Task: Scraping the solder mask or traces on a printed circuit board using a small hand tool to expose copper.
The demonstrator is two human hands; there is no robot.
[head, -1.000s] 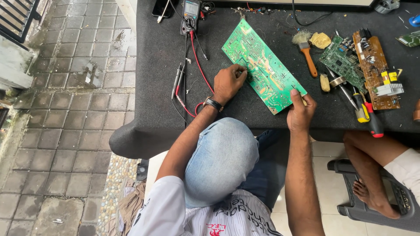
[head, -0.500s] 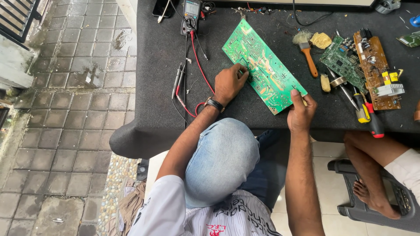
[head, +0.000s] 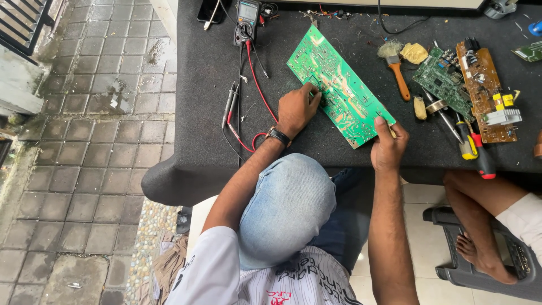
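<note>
1. Left hand (head: 296, 107): forearm rises from the lower middle of the view, wrist straight, a dark watch (head: 278, 136) on it. The fingers curl down and their tips press the near left edge of the green board (head: 339, 93); the hand closes on nothing, only bearing down on it.
2. Right hand (head: 388, 144): forearm runs almost straight up the view, hand bent slightly inward. It grips the board's nearest corner, thumb on top and fingers curled under the edge.
3. Green board: it lies flat and slanted between the two hands, solder side up, its far corner pointing away from the left hand.
4. Beyond the left hand: a multimeter (head: 247, 14) at the far table edge; its red and black leads (head: 252, 79) trail back past that hand's outer side, the probes (head: 230, 104) lying just left of it.
5. Outward of the right hand: a brush (head: 397, 70) with an orange handle, a smaller green board (head: 443, 82), a brown board (head: 484, 93) with parts, and screwdrivers (head: 477, 148) near the front edge.
6. Surface: a table covered in dark cloth (head: 209, 113), rounded at the corner nearest the left elbow.
7. Surroundings: wet grey paving tiles (head: 90, 141) left of the table. Right of the right arm, another person's bare leg (head: 480, 226) rests on a dark plastic stool (head: 480, 277).
</note>
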